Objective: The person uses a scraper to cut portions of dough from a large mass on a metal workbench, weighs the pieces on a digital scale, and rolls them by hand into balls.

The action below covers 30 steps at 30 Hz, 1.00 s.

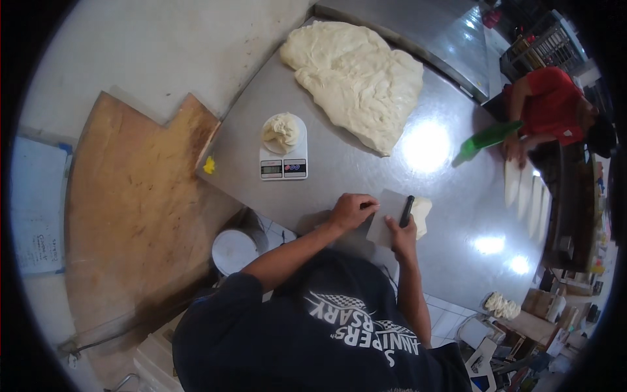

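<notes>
My right hand [403,236] grips the black handle of a bench scraper [388,214], its flat metal blade to the left of the handle. A small piece of pale dough [421,216] lies right beside that hand, partly behind it. My left hand [354,211] is closed just left of the blade; a dark bit shows at its fingers, too small to name. Ahead and to the left stands a white kitchen scale [283,159] with a lump of dough [281,132] on its round plate. A large, spread-out mass of dough [359,75] covers the far part of the table.
The metal table [326,166] has a wooden board [130,202] to its left. A round white lid [235,251] sits low beside it. At the right, a person in red [555,98] works near a green object [490,138] and long dough strips [522,189].
</notes>
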Each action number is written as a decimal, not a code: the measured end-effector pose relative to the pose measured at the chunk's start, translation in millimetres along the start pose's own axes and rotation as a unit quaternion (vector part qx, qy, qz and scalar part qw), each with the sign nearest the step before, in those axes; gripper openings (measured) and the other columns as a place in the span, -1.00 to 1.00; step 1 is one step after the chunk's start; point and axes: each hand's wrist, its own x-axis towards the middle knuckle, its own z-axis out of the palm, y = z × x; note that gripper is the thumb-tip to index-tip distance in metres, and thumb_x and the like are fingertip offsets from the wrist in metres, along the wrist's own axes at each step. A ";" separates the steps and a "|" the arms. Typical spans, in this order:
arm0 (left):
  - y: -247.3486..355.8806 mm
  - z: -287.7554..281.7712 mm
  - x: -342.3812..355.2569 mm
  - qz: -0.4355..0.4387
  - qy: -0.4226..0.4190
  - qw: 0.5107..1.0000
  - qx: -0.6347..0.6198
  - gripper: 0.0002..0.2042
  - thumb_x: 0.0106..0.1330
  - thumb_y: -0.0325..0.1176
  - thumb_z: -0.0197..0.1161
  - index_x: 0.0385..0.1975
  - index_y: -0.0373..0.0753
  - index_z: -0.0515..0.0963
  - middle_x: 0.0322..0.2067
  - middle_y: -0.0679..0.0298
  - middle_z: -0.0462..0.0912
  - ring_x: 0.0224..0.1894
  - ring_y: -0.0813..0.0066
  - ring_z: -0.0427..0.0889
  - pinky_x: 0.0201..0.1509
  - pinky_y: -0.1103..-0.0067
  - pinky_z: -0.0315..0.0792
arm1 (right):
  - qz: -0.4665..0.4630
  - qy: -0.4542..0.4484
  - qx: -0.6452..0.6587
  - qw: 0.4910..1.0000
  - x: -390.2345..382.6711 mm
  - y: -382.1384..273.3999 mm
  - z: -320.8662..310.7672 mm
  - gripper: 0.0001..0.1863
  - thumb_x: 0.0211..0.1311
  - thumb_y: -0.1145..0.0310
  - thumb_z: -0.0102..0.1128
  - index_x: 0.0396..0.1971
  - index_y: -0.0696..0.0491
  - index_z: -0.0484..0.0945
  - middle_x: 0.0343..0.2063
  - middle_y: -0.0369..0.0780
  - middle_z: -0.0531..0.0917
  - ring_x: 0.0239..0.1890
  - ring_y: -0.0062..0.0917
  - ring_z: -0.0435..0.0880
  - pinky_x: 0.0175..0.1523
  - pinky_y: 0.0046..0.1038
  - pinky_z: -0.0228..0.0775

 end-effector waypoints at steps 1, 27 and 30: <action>1.7 -3.1 -0.1 -0.002 -0.002 1.000 -0.001 -0.79 0.32 -0.30 0.44 -0.20 -0.31 0.76 -0.29 0.11 0.82 -0.27 0.32 0.83 -0.13 0.49 0.66 | 0.003 -0.002 0.009 1.000 -0.9 -1.7 0.0 -0.53 0.25 0.38 0.44 0.07 0.25 0.49 -0.12 -0.07 0.71 -0.16 -0.43 0.71 -0.04 -0.38 0.59; -19.0 -151.4 41.0 0.126 0.267 0.945 0.143 -0.76 0.50 -0.32 0.21 -0.02 -0.30 0.68 -0.06 0.04 0.69 0.06 0.10 0.63 0.20 0.30 0.48 | 0.004 0.058 0.041 0.997 -16.2 10.2 -5.3 -0.47 0.26 0.33 0.42 0.11 0.30 0.45 -0.13 -0.02 0.70 -0.17 -0.34 0.74 -0.08 -0.34 0.65; -29.2 -191.4 52.3 0.162 0.308 0.872 0.344 -0.64 0.39 -0.22 0.35 0.07 -0.30 0.61 0.01 0.05 0.62 0.17 -0.01 0.52 0.35 0.17 0.33 | 0.011 0.063 0.058 0.996 -17.0 7.1 -4.3 -0.48 0.25 0.32 0.45 0.09 0.28 0.47 -0.13 -0.04 0.71 -0.17 -0.37 0.74 -0.07 -0.35 0.63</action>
